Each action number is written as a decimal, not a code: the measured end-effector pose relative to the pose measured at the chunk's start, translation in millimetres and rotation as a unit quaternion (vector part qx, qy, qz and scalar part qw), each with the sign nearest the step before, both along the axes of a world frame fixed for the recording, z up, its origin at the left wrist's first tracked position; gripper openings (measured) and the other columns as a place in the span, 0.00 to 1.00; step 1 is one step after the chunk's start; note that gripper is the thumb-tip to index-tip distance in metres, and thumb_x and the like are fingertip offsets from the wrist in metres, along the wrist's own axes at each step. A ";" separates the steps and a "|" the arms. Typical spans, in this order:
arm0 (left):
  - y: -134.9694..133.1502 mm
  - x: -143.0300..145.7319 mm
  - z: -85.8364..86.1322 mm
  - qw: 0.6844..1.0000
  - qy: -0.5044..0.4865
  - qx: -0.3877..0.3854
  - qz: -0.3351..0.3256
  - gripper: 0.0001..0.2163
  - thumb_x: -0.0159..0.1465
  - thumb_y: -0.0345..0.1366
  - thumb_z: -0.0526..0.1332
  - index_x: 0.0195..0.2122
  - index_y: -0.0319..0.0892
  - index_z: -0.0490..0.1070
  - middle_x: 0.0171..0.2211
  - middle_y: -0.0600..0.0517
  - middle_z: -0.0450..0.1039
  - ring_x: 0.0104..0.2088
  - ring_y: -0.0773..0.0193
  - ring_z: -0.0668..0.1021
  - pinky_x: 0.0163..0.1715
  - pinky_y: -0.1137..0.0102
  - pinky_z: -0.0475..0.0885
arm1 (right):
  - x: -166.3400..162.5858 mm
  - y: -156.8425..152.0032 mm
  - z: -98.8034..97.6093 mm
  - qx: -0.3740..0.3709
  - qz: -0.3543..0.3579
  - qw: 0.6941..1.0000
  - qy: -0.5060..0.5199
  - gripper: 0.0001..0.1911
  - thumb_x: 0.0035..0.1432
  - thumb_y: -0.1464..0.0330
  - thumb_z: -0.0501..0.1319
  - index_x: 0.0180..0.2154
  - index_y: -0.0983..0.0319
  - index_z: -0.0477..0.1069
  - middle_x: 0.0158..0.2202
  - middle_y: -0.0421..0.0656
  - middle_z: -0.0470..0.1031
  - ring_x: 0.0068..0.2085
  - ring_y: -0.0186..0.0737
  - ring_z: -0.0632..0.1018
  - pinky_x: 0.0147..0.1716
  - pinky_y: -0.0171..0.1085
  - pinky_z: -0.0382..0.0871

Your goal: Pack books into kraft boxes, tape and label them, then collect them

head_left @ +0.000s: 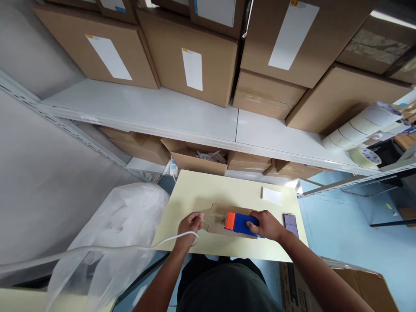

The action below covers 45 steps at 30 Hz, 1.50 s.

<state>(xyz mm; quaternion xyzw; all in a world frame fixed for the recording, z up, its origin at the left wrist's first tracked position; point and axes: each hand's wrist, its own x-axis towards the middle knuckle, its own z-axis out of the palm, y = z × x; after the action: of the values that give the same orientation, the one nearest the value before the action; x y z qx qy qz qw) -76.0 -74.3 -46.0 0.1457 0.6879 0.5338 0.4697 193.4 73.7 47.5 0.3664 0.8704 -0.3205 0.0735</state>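
A small flat cardboard box [218,218] lies on a pale yellow table [208,190]. My right hand [267,225] is wrapped round a blue and orange tape dispenser [239,222] that rests on the box's right end. A strip of clear tape [209,216] stretches from the dispenser to my left hand [191,225], whose fingers pinch the tape's free end at the box's left edge.
A white label [271,195] and a phone [291,224] lie on the table's right side. A big clear plastic bag [107,242] stands at the left. Shelves behind hold large cardboard boxes [191,56] and tape rolls [360,130]. An open carton [354,281] sits bottom right.
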 end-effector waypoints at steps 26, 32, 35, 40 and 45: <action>20.8 -6.9 -43.0 0.969 0.111 -0.067 -0.209 0.11 0.61 0.45 0.58 0.35 0.44 0.75 0.34 0.48 0.79 0.38 0.57 0.80 0.40 0.66 0.71 | -41.2 -22.4 2.5 0.115 -0.009 0.975 -0.188 0.19 0.66 0.53 0.56 0.41 0.60 0.78 0.39 0.50 0.85 0.40 0.48 0.84 0.35 0.37 0.66; 7.2 -5.9 -40.0 0.865 0.410 -0.134 -0.257 0.18 0.67 0.41 0.55 0.56 0.41 0.69 0.48 0.40 0.79 0.50 0.49 0.80 0.49 0.57 0.72 | -41.7 -27.7 -0.5 0.117 -0.028 0.976 -0.182 0.20 0.65 0.52 0.57 0.41 0.60 0.78 0.40 0.51 0.85 0.41 0.51 0.84 0.36 0.38 0.67; -3.8 -4.0 -48.6 0.888 0.389 -0.045 -0.241 0.22 0.68 0.41 0.52 0.61 0.40 0.66 0.55 0.39 0.76 0.54 0.52 0.79 0.53 0.58 0.73 | -41.8 -29.9 0.0 0.118 -0.031 0.977 -0.174 0.20 0.65 0.52 0.57 0.41 0.60 0.78 0.40 0.51 0.85 0.41 0.52 0.84 0.36 0.39 0.68; -25.4 30.4 -68.9 0.919 0.296 0.042 -0.256 0.40 0.67 0.49 0.57 0.74 0.41 0.42 0.71 0.38 0.59 0.66 0.53 0.70 0.59 0.59 0.71 | -43.9 -30.6 2.2 0.114 -0.041 0.978 -0.167 0.20 0.65 0.53 0.57 0.40 0.61 0.79 0.40 0.52 0.84 0.41 0.52 0.84 0.36 0.39 0.69; -30.8 34.0 -68.2 0.874 0.386 0.007 -0.296 0.45 0.67 0.50 0.58 0.75 0.39 0.31 0.72 0.34 0.56 0.68 0.49 0.68 0.58 0.55 0.72 | -46.3 -29.5 9.0 0.104 -0.046 0.981 -0.160 0.23 0.65 0.52 0.56 0.41 0.63 0.79 0.41 0.54 0.84 0.42 0.54 0.84 0.38 0.41 0.71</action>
<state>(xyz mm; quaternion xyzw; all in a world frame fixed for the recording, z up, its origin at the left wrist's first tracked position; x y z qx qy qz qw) -42.0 -105.1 -114.2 0.5405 0.7353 0.2758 0.3019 147.1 44.2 56.5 0.4582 0.8582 -0.1685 0.1585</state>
